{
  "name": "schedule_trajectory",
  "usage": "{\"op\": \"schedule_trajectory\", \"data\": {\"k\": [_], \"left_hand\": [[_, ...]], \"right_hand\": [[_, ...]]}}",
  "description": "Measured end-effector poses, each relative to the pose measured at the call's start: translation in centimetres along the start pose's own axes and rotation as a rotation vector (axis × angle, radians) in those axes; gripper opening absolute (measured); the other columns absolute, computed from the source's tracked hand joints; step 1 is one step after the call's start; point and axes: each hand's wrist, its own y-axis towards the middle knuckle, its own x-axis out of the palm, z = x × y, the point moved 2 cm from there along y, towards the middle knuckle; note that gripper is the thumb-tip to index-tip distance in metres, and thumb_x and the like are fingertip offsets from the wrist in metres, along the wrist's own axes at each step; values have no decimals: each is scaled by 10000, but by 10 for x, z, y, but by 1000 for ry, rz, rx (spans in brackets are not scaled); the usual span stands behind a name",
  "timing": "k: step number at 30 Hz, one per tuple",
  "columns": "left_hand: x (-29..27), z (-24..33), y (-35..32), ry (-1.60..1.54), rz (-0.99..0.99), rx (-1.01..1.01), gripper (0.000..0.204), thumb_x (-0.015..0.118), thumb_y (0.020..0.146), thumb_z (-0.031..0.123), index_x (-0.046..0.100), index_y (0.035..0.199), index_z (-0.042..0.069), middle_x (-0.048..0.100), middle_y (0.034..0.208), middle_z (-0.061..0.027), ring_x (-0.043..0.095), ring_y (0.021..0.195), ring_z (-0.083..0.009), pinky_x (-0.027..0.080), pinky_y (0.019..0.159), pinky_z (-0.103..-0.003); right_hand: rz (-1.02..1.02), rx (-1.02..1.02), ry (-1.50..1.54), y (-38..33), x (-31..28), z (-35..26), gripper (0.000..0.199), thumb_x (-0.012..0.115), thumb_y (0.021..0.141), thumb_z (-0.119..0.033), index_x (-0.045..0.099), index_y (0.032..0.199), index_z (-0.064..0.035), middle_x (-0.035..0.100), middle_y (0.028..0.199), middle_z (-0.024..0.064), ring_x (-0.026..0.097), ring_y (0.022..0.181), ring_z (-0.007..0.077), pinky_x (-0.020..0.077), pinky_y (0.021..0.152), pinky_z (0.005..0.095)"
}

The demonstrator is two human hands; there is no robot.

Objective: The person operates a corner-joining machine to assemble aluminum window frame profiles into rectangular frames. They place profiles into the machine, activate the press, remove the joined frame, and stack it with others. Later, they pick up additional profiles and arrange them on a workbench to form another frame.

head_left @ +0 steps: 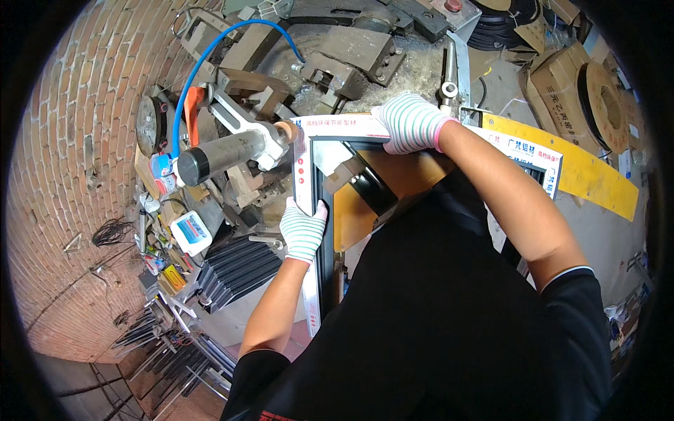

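A rectangular aluminium window frame (301,172), black inside and covered with white printed film, lies before me with one corner against a metal machine (344,63). My left hand (304,230), in a white glove with green stripes, is closed round the frame's left bar, thumb on the inner edge. My right hand (413,124), gloved alike, grips the top bar from above, its fingers over the edge. Left of the corner, the machine's grey cylinder (221,154) slants, its bracket close to the frame. My body hides the frame's near part.
A blue air hose (189,81) arches above an orange lever (192,105). A white jug (191,233) and dark profiles (239,270) stand at the left, near a brick wall (77,140). To the right are a yellow plate (583,172), a cardboard box (558,98) and a reel (604,105).
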Motion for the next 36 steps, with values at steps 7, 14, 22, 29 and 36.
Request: {"op": "schedule_trajectory", "data": {"k": [7, 14, 22, 29, 36], "left_hand": [[-4, 4, -1, 15, -18, -20, 468, 768, 853, 397, 618, 1032, -8, 721, 882, -246, 718, 838, -424, 569, 782, -461], [-2, 3, -1, 56, -17, -28, 501, 772, 849, 416, 616, 1051, -15, 724, 900, -256, 717, 861, -432, 568, 800, -465], [0, 2, -1, 104, -20, -37, 527, 777, 849, 432, 606, 1064, -19, 718, 910, -259, 712, 859, -436, 565, 800, -464], [-1, 3, -1, 50, -13, -33, 524, 779, 848, 428, 604, 1059, -18, 716, 902, -256, 711, 854, -438, 564, 797, -463], [-1, 4, -1, 72, -15, -34, 515, 785, 844, 418, 610, 1057, -17, 718, 898, -252, 713, 851, -432, 565, 798, -461]], "right_hand": [[33, -24, 12, -4, -2, 0, 464, 767, 716, -312, 718, 1035, 23, 722, 854, 252, 708, 824, 432, 568, 761, 473], [63, -40, 36, -5, 0, 1, 459, 769, 712, -315, 719, 1030, 12, 727, 869, 246, 706, 828, 435, 566, 764, 474], [37, -10, 59, -4, 1, 3, 469, 781, 705, -309, 720, 1053, 0, 735, 909, 246, 715, 864, 430, 572, 782, 472], [53, -11, 43, -5, 1, 1, 470, 786, 705, -305, 721, 1055, 1, 737, 908, 242, 717, 865, 429, 574, 782, 469], [52, -26, 33, -5, 0, 1, 463, 782, 712, -311, 720, 1040, 10, 733, 895, 242, 713, 846, 428, 568, 768, 471]]}}
